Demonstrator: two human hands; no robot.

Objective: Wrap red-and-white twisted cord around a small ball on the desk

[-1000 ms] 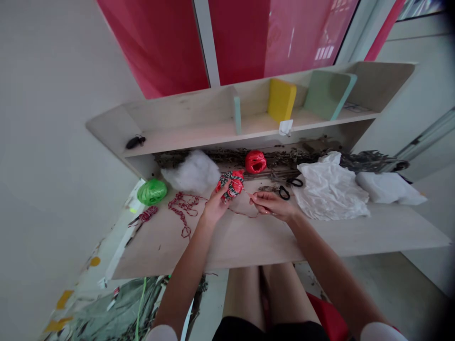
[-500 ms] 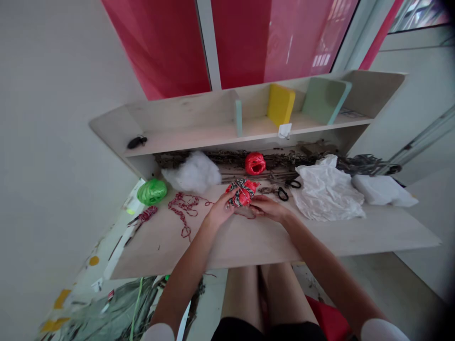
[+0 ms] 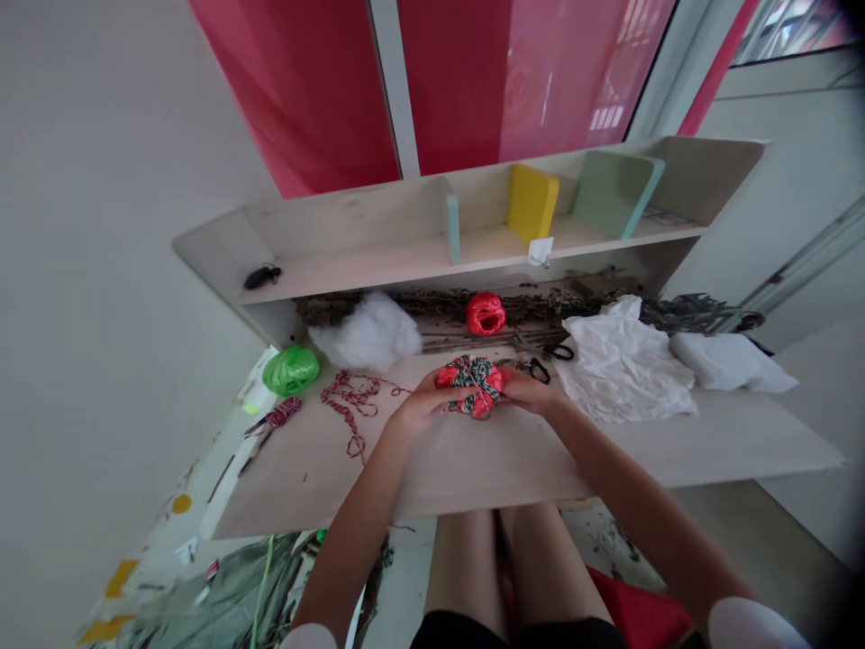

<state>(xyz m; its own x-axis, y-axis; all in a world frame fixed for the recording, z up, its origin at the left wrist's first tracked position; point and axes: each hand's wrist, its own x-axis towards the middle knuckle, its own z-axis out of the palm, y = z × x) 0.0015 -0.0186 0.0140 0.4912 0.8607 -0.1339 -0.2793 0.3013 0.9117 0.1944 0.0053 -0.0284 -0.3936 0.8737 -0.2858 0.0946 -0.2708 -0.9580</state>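
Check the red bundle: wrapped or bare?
Wrapped: striped twine crosses the red bundle in several bands, with red showing between them. The left hand and right hand cup it.

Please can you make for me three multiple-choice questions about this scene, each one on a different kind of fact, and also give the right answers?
1. Where is the yellow block?
A) On the upper shelf
B) On the floor
C) In a hand

2. What colour is the raffia ball at the left end of the table?
A) Yellow
B) Green
C) White

3. What is the state of the twine-wrapped red ball?
A) Lying untouched on the table
B) Held between two hands
C) Resting on the shelf

Answers:
1. A: the block stands on the shelf board, above the table.
2. B: the ball shows bright green.
3. B: the left hand and the right hand cup it from both sides.
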